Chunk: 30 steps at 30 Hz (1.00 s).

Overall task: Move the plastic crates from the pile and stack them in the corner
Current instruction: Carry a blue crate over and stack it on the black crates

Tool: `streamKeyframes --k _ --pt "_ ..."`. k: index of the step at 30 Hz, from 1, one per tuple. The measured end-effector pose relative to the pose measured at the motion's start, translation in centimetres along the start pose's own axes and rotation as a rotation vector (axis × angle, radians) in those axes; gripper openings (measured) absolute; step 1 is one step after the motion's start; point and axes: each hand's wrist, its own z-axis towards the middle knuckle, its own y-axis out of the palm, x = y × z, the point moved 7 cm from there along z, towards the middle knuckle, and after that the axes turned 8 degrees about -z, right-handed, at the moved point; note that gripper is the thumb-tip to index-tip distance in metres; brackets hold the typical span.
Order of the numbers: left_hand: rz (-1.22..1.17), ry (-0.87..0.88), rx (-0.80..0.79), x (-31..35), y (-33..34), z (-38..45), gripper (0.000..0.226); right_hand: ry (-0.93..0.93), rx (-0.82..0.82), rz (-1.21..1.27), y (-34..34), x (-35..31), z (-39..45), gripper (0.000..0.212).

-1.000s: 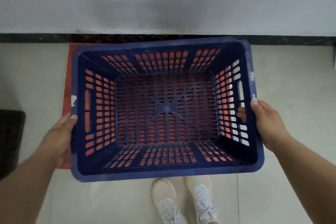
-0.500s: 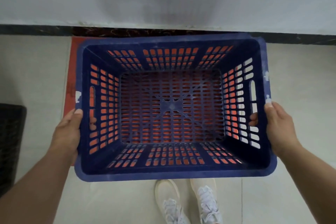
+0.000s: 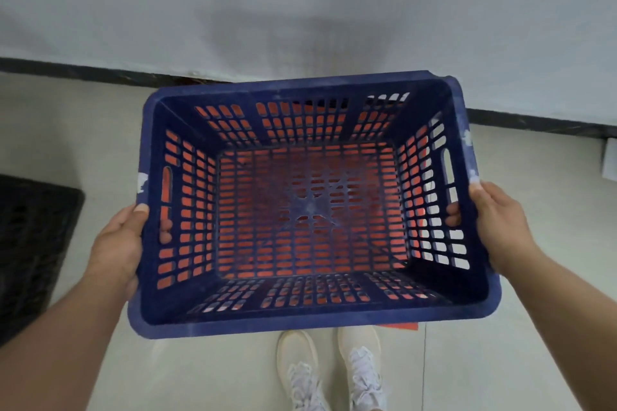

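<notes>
I hold a dark blue slotted plastic crate [image 3: 310, 314] open side up in front of me, above the floor by the wall. My left hand [image 3: 117, 243] grips its left rim, fingers through the side slots. My right hand [image 3: 497, 223] grips the right rim the same way. Through the crate's slots shows a red crate [image 3: 400, 326] underneath; only a corner of it sticks out below the blue crate's front edge.
A black crate [image 3: 33, 243] sits on the floor at the left edge. The white wall [image 3: 300, 10] with a dark skirting [image 3: 534, 120] runs behind. My white shoes [image 3: 330, 370] stand just below the crate. A pale object [image 3: 610, 163] lies at far right.
The blue crate has shifted to the right over the red one, whose left edge no longer shows. Both hands keep their grip.
</notes>
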Motion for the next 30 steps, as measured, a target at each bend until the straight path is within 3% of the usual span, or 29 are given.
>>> streamKeyframes --k 16,30 --pt "-0.312 0.009 0.192 14.2 -22.7 -23.8 0.028 -0.441 -0.381 -0.242 -4.0 -27.4 -19.0 0.033" --pt "-0.461 0.113 0.534 19.8 -40.2 -42.9 0.021 -0.882 -0.598 -0.447 -0.5 -45.6 -36.7 0.038"
